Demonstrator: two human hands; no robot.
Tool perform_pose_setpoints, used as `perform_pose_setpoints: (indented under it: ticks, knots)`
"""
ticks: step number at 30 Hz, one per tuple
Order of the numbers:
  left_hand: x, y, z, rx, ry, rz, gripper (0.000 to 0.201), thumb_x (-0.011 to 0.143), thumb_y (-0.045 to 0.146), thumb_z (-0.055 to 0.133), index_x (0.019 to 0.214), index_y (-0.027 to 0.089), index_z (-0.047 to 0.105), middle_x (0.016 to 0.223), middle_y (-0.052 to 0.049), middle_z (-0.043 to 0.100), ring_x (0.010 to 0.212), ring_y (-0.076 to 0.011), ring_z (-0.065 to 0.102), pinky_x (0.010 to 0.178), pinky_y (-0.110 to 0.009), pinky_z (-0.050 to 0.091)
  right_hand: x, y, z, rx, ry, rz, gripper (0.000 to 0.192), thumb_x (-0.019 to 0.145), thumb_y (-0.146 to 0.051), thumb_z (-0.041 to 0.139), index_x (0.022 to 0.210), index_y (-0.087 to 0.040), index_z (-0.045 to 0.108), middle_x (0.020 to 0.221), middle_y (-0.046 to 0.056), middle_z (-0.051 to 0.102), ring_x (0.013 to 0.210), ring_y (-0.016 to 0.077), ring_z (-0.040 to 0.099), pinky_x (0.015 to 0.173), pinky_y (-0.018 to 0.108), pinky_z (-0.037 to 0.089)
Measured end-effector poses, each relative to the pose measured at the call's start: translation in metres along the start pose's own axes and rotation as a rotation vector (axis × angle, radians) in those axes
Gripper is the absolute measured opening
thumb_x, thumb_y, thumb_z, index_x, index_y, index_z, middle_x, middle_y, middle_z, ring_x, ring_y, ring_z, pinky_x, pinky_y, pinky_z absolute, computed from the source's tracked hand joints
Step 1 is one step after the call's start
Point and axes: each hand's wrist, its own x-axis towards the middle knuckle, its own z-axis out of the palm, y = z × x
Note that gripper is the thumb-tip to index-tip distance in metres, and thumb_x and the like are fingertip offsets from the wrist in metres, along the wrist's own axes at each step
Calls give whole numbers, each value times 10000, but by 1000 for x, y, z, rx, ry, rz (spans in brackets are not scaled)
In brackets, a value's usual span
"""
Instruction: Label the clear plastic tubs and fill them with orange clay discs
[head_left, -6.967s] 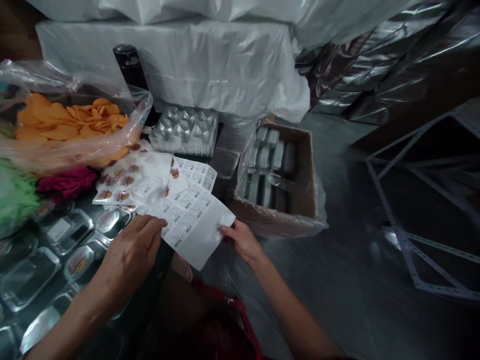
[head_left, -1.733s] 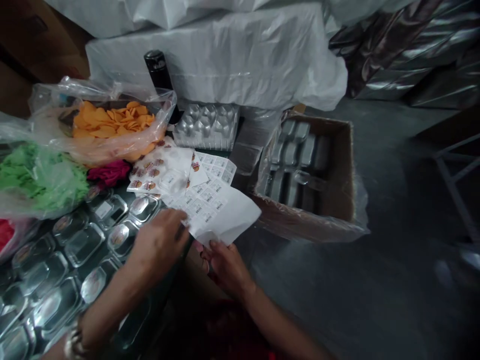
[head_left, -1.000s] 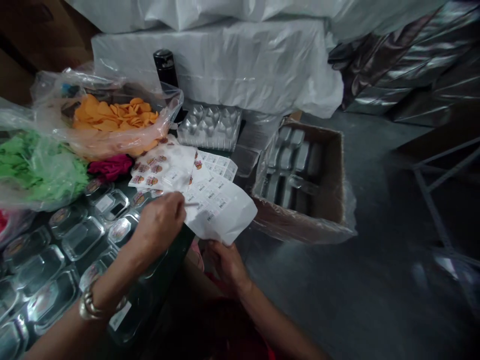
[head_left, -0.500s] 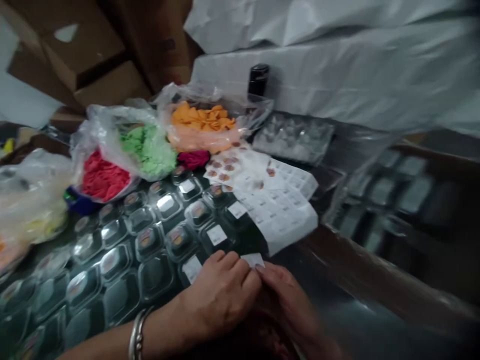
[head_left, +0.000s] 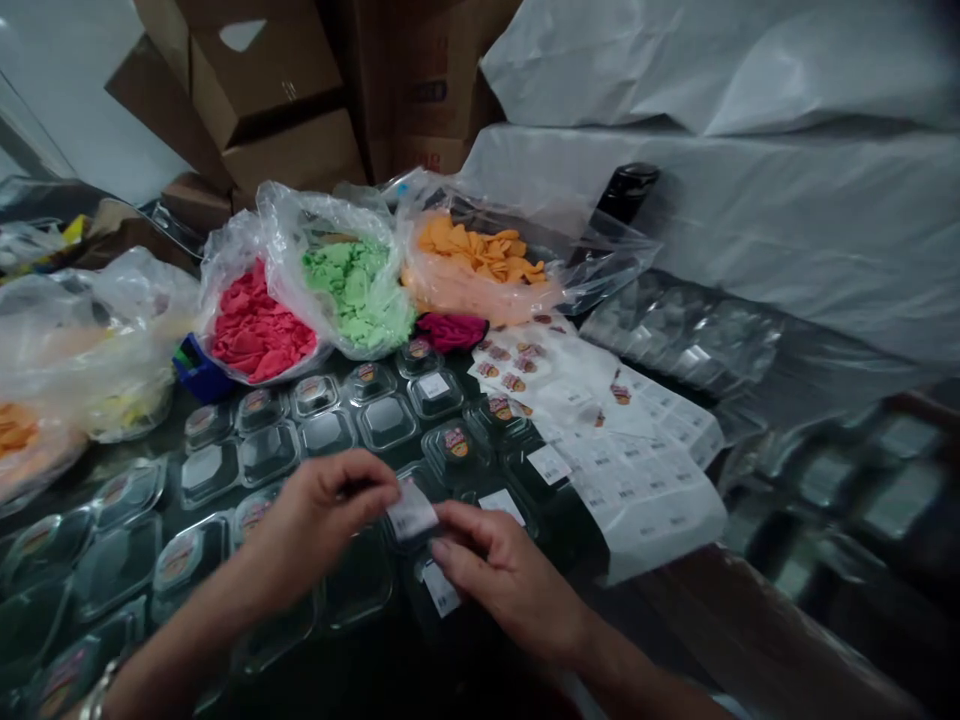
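A small white printed label (head_left: 411, 512) is stretched between my two hands. My left hand (head_left: 330, 510) pinches its left edge, and my right hand (head_left: 502, 570) pinches its right edge between thumb and fingers. The label is over a clear plastic container (head_left: 358, 585) in rows of similar ones on the dark table. Another white label (head_left: 441, 588) lies just below my right fingertips. Some lids carry round colourful stickers, such as the container (head_left: 455, 447) beyond my hands. Sheets of white labels (head_left: 637, 490) lie to the right, with round stickers on a sheet (head_left: 517, 362) behind.
Clear bags of red pieces (head_left: 262, 330), green pieces (head_left: 356, 290) and orange pieces (head_left: 480, 255) stand along the back. Behind them are cardboard boxes (head_left: 292, 150). A clear plastic tray (head_left: 682, 330) sits at back right, and an open box of containers (head_left: 847, 490) is at far right.
My hands, close together before, are now apart with the label held between them over the containers. My left hand has moved left. The view has shifted left, so the scene sits further right.
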Motion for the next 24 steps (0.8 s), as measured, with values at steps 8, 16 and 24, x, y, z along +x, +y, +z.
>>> perform_pose_setpoints:
  ticks: [8,16,24]
  knots:
    - [101,-50,-48,410,-45,-31,203,719,322,523,770,162,638,628,19,560,588,-132,469,560,-251,364,-13,3,-16,-79,115,0,240,888,-380,569,1045,-222,658,654,-45,465,586,97,419,558,215,333]
    - [123,-50,-39,414,-97,-94,174,688,330,545,693,167,605,593,36,549,553,-116,468,534,-234,353,-13,10,-17,-150,83,-2,189,869,-320,574,994,-231,685,662,-35,549,617,108,497,599,220,366]
    - [130,-63,-33,505,-99,-109,164,703,297,535,734,162,624,619,17,598,591,-140,535,557,-240,389,-13,13,-20,-197,112,-6,184,855,-306,580,985,-249,696,677,-30,585,641,118,527,621,225,379]
